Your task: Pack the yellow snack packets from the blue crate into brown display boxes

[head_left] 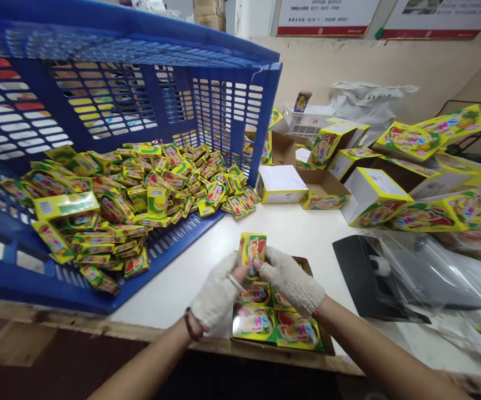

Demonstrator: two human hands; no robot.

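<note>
Both of my hands wear white knit gloves with bare fingertips. Between them they hold a small yellow-green printed box point(252, 248), upright, with red fruit pictures on it. My left hand point(219, 286) closes on its left side, and my right hand point(291, 278) grips the right side with the thumb on its face. Below them an open carton point(327, 333) sits at the table's front edge. Several matching boxes point(254, 320) lie flat in it, printed side up. My right hand and wrist hide part of the carton.
A blue plastic crate point(169, 253) lies on its side at the left, with a heap of small boxes point(157, 180) spilling towards its opening. Display cartons point(377, 197) are piled at the back right. A black tray point(355, 272) and clear plastic wrap point(427, 266) lie on the right.
</note>
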